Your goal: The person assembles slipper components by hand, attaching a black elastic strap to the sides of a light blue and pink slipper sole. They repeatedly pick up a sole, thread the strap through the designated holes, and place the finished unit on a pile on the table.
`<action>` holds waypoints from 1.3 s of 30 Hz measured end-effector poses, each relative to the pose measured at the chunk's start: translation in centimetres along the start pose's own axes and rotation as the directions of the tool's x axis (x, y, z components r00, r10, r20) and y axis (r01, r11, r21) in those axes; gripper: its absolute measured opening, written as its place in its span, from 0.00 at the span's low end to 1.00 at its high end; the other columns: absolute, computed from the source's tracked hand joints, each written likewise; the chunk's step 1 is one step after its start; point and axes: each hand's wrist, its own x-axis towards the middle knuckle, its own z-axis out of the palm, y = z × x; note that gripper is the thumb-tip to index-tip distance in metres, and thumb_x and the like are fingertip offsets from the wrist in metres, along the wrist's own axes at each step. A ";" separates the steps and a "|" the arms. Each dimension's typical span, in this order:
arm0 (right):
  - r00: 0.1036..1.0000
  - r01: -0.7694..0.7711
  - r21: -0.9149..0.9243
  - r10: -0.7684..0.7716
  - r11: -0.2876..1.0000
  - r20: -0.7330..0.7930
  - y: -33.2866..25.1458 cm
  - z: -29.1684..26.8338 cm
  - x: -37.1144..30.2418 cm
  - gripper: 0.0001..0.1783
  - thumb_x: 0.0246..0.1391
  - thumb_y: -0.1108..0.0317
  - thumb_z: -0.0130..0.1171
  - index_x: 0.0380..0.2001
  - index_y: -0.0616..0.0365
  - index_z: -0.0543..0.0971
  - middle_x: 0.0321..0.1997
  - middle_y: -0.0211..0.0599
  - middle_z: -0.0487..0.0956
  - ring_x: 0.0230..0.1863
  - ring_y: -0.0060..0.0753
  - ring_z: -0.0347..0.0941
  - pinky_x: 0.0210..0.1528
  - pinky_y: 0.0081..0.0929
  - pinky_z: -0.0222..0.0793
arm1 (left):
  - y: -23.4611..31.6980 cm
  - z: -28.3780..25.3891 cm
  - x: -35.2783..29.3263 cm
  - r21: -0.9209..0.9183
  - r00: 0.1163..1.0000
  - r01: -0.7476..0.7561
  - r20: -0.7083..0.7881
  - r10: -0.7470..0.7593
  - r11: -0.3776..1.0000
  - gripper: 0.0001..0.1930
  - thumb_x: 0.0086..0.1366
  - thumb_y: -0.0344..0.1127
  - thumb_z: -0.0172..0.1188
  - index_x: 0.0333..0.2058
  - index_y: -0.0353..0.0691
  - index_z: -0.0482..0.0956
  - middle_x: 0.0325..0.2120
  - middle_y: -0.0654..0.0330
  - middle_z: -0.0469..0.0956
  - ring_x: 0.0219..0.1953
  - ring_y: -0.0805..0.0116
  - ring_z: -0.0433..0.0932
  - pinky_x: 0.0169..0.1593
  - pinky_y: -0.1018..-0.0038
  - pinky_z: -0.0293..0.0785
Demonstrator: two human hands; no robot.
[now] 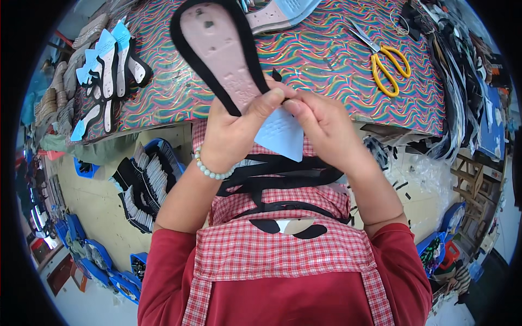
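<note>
A shoe insole [217,49], pink with a black strip along its edge and a light blue end [283,133], is held up over the table's front edge. My left hand [231,130] is closed round its narrow middle, thumb on the pink face. Against the insole's edge, beside the left thumb, my right hand [329,122] is closed in a pinch; the fingertips hide just what lies between them. A short black tip pokes out above the fingers. Long black strips [283,173] lie across my lap over the red checked apron [283,250].
Yellow-handled scissors [385,60] lie on the wavy-patterned table [321,70]. More insoles [107,70] lie at the table's left, others [277,16] at the back. Black strips [454,87] hang at the right edge. A blue basket [166,155] with stacked dark pieces stands below left.
</note>
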 end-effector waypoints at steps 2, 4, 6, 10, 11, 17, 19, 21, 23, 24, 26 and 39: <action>0.984 0.152 -0.209 -0.168 0.966 -0.059 1.2 0.9 -0.5 0.11 0.57 0.63 0.55 0.27 0.60 0.73 0.23 0.42 0.73 0.25 0.47 0.72 0.27 0.38 0.66 | -0.6 -1.0 -0.9 -0.047 0.994 0.105 -0.014 -0.106 0.993 0.19 0.66 0.41 0.54 0.49 0.32 0.71 0.44 0.53 0.75 0.48 0.64 0.73 0.51 0.70 0.69; 0.968 0.199 -0.337 -0.239 0.920 -0.079 1.2 1.5 -1.7 0.10 0.55 0.64 0.57 0.27 0.59 0.73 0.23 0.41 0.73 0.24 0.46 0.73 0.25 0.38 0.67 | 0.3 -0.8 -1.0 -0.396 0.984 0.044 -0.144 -0.109 0.917 0.29 0.64 0.50 0.54 0.56 0.33 0.64 0.47 0.52 0.73 0.47 0.64 0.74 0.51 0.70 0.71; 0.972 0.210 -0.361 -0.233 0.908 -0.021 1.4 1.9 -2.6 0.09 0.54 0.64 0.58 0.28 0.59 0.74 0.24 0.40 0.74 0.24 0.45 0.73 0.24 0.37 0.68 | 4.3 -0.2 0.2 -0.543 0.946 -0.123 -0.317 -0.067 0.831 0.40 0.62 0.66 0.45 0.59 0.34 0.60 0.44 0.52 0.73 0.44 0.60 0.76 0.48 0.67 0.73; 0.989 0.032 0.109 -0.047 0.993 0.140 1.4 3.4 -3.5 0.12 0.61 0.62 0.49 0.30 0.58 0.75 0.25 0.32 0.73 0.27 0.29 0.73 0.29 0.27 0.67 | 5.9 -2.4 -1.2 -0.430 0.995 -0.056 -0.097 0.015 0.901 0.43 0.60 0.67 0.46 0.62 0.37 0.57 0.27 0.63 0.66 0.28 0.70 0.66 0.34 0.74 0.66; 0.960 -0.159 0.358 0.060 0.920 0.274 1.3 3.7 -3.9 0.13 0.63 0.61 0.47 0.30 0.58 0.75 0.25 0.28 0.73 0.28 0.24 0.71 0.30 0.25 0.67 | 6.3 -1.8 -1.3 -0.462 0.994 -0.107 -0.051 0.094 0.880 0.39 0.62 0.64 0.46 0.61 0.37 0.59 0.27 0.63 0.66 0.27 0.70 0.67 0.34 0.74 0.66; 0.971 -0.039 0.168 -0.002 0.985 0.237 0.4 1.0 -0.9 0.16 0.60 0.58 0.51 0.33 0.61 0.77 0.32 0.36 0.77 0.33 0.30 0.73 0.37 0.27 0.68 | 8.9 -7.5 -6.1 -0.132 0.881 -0.405 0.206 0.425 0.904 0.17 0.62 0.41 0.53 0.43 0.34 0.77 0.33 0.48 0.81 0.45 0.49 0.77 0.58 0.50 0.63; 0.990 -0.110 -0.305 0.078 0.946 -0.117 0.9 -0.3 1.4 0.14 0.58 0.58 0.53 0.31 0.59 0.78 0.32 0.38 0.77 0.33 0.35 0.74 0.37 0.30 0.69 | 11.3 -9.8 -4.9 0.745 0.837 -0.518 0.339 0.429 0.421 0.13 0.56 0.24 0.52 0.41 0.30 0.78 0.39 0.46 0.80 0.51 0.45 0.74 0.61 0.47 0.58; 0.976 -0.203 -0.545 0.125 0.814 -0.177 1.6 -0.2 3.0 0.12 0.56 0.59 0.55 0.32 0.57 0.78 0.33 0.38 0.78 0.34 0.39 0.75 0.37 0.34 0.69 | 7.8 -13.0 -1.8 0.879 0.859 -0.422 0.310 0.408 0.221 0.15 0.54 0.20 0.58 0.42 0.34 0.79 0.44 0.52 0.78 0.56 0.51 0.71 0.61 0.60 0.61; 0.990 -0.036 -0.551 -0.046 0.834 -0.135 3.0 1.4 3.3 0.12 0.54 0.60 0.57 0.29 0.58 0.77 0.33 0.39 0.78 0.33 0.42 0.75 0.37 0.36 0.69 | 0.8 -19.8 -1.2 0.950 0.951 -0.208 0.141 0.275 0.232 0.14 0.57 0.29 0.61 0.43 0.40 0.80 0.46 0.55 0.77 0.57 0.55 0.69 0.60 0.65 0.63; 0.984 0.036 -0.557 -0.127 0.829 -0.125 4.1 2.1 3.6 0.12 0.54 0.61 0.57 0.28 0.59 0.77 0.33 0.39 0.78 0.33 0.43 0.75 0.37 0.38 0.69 | -2.1 -22.2 -1.5 0.981 0.994 -0.070 0.054 0.091 0.181 0.13 0.57 0.32 0.61 0.43 0.41 0.80 0.47 0.56 0.77 0.57 0.54 0.69 0.59 0.62 0.63; 0.973 0.080 -0.243 -0.128 0.967 -0.190 5.4 2.1 3.9 0.08 0.57 0.67 0.56 0.32 0.62 0.74 0.30 0.34 0.76 0.32 0.29 0.74 0.36 0.27 0.69 | -3.3 -20.4 -0.4 0.985 0.937 -0.174 0.171 0.305 -0.017 0.16 0.57 0.36 0.62 0.45 0.40 0.79 0.47 0.56 0.77 0.57 0.53 0.69 0.59 0.59 0.63; 0.785 0.478 -0.351 -0.571 0.805 -0.241 2.8 5.1 23.1 0.08 0.54 0.72 0.51 0.36 0.58 0.76 0.36 0.44 0.77 0.40 0.46 0.74 0.42 0.38 0.71 | -3.2 -14.6 12.6 0.048 0.954 0.253 -0.179 -0.240 0.966 0.18 0.61 0.33 0.59 0.50 0.34 0.72 0.30 0.65 0.75 0.29 0.77 0.73 0.32 0.77 0.72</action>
